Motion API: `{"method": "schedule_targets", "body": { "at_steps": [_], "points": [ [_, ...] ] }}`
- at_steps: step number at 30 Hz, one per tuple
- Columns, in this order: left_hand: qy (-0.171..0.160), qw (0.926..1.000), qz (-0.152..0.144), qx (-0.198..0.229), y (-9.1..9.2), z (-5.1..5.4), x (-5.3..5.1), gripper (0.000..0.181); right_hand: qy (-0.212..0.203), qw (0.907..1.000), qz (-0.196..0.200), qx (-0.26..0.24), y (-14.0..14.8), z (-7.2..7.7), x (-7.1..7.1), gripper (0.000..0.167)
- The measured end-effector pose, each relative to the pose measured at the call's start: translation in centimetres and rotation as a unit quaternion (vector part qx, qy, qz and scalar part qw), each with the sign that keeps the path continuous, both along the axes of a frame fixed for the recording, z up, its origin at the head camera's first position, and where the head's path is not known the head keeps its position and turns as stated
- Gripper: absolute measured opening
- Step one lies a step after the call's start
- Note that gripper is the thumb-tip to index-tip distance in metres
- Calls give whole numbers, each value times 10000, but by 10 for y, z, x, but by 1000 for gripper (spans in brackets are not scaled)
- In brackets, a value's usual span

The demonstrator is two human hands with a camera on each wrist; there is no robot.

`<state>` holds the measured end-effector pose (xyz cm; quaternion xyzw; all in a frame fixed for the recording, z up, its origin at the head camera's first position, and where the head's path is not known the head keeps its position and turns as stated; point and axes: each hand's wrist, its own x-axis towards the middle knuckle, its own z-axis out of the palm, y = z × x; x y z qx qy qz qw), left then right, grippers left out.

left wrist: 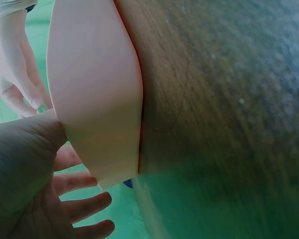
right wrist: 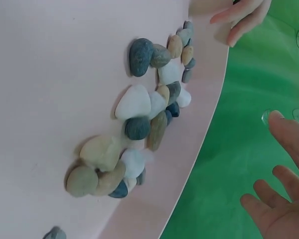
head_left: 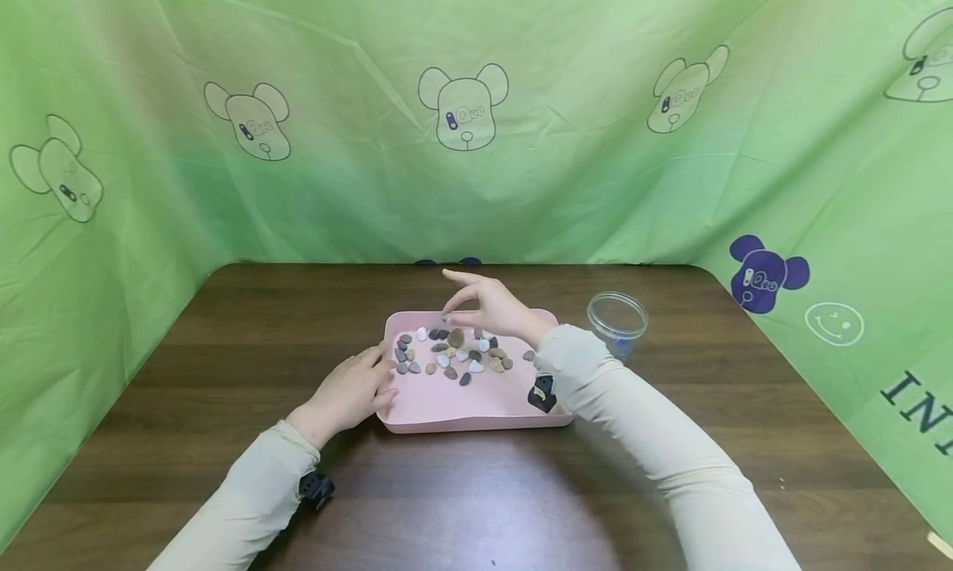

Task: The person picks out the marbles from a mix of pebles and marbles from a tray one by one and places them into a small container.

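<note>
A pink tray (head_left: 469, 401) carries several smooth pebbles (right wrist: 137, 102) in grey, white, tan and dark tones, grouped mostly towards its far side. My right hand (head_left: 495, 306) is above the tray's far edge. Its thumb and forefinger pinch a small clear, greenish glass-like bead (right wrist: 265, 117), with the other fingers raised. My left hand (head_left: 353, 389) rests at the tray's left rim, its fingers loosely extended and the thumb lying over the edge. Part of that thumb is hidden behind the tray wall in the left wrist view.
A clear round jar (head_left: 617, 313) without a lid stands to the right of the tray, something blue low in it. The dark wooden table (head_left: 469, 488) is bordered by a green printed cloth (head_left: 357, 199) at the back and sides.
</note>
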<state>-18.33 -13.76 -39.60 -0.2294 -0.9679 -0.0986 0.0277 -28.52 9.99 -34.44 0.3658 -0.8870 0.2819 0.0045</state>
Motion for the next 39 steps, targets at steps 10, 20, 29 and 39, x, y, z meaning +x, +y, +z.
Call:
{"method": "schedule_targets", "body": {
  "at_steps": [10, 20, 29, 39],
  "points": [
    [26, 10000, -3, -1, 0, 1, 0, 42, 133, 9999, -61, 24, 12, 4, 3, 13],
    [63, 10000, -28, 60, 0, 2, 1, 40, 240, 9997, -48, -68, 22, 7, 7, 13],
    [-16, 10000, 0, 62, 1, 2, 2, 42, 354, 9993, -129, -68, 29, 10, 10, 12],
    [35, 10000, -19, 47, 0, 1, 1, 41, 457, 9987, -223, -88, 41, 9, 10, 11]
  ]
}}
